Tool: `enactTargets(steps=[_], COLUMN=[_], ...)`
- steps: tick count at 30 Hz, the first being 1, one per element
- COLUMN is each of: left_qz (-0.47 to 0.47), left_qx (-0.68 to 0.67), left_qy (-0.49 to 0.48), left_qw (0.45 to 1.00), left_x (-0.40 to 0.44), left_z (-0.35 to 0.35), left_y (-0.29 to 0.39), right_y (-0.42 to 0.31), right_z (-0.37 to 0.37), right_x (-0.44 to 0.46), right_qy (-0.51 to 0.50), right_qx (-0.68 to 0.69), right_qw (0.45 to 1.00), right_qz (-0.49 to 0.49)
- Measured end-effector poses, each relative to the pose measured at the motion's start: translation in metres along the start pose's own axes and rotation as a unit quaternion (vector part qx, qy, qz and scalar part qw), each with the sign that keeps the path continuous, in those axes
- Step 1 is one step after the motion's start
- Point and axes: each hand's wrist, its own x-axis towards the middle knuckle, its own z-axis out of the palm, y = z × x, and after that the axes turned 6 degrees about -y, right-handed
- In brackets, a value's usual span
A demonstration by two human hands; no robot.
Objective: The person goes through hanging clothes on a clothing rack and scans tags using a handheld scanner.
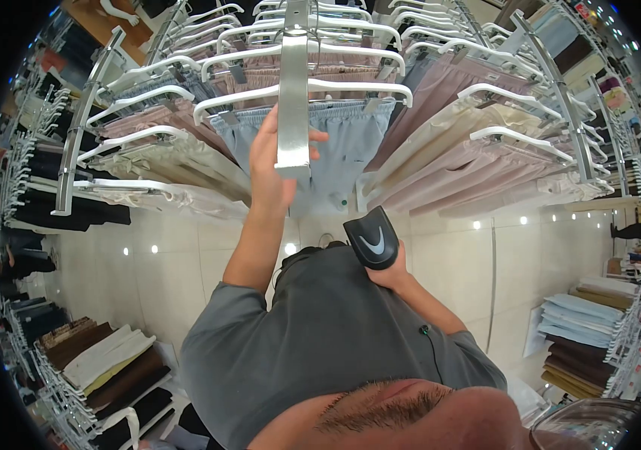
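My left hand (266, 161) reaches up behind a flat metal display arm (294, 120), which hides part of it. Fingertips show on both sides of the bar, apart and slightly blurred. Just beyond hang light blue elastic-waist pants (335, 142), clipped to a white hanger (365, 88). Whether the fingers touch the fabric I cannot tell. Close to my chest, my right hand (393, 274) is wrapped round a black handheld barcode scanner (372, 238), its broad head pointing toward the rack.
Pink pants (448, 97) and cream pants (478, 124) hang on both sides of the rack. Metal uprights (73, 150) stick out at left and right. Folded clothes (579, 319) lie stacked at lower right, more folded clothes (106, 356) at lower left. Pale tiles (448, 247) cover the floor.
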Motion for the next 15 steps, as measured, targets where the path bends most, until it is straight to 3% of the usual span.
enactTargets(steps=[15], left_qz=[-0.034], left_qx=[-0.004], left_qy=[0.017], left_qw=[0.999], left_x=[-0.005], left_z=[-0.019], left_y=[-0.013], right_y=[0.002], right_z=[0.024], right_x=[0.008], right_qy=[0.024], right_qx=[-0.054], right_qw=[0.998], right_qz=[0.000])
